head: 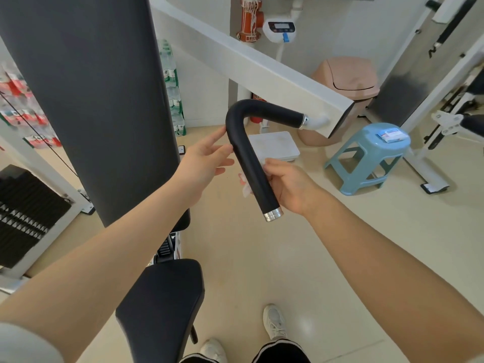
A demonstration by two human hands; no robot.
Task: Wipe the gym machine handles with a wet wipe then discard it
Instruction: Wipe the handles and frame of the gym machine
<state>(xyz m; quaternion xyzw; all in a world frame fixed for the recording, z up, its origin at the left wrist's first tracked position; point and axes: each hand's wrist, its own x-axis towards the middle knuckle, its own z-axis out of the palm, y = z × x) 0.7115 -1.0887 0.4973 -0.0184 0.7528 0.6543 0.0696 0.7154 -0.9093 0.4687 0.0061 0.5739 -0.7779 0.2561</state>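
— Wrapped round the handle (251,163), my right hand (290,187) presses the wet wipe (246,187) against its lower stretch; left hand (204,161), fingers straight, steadies the bend.

— Next?

— Probably wipe upward; the pink bin (348,77) waits behind.

Both bare forearms stretched forward. Left hand (203,159) open, fingers straight and spread, fingertips raised. Right hand (289,186) curled in a closed grip, thumb on top, wrist bent slightly inward.

Gym: weight stack (23,218), padded seat (162,299).
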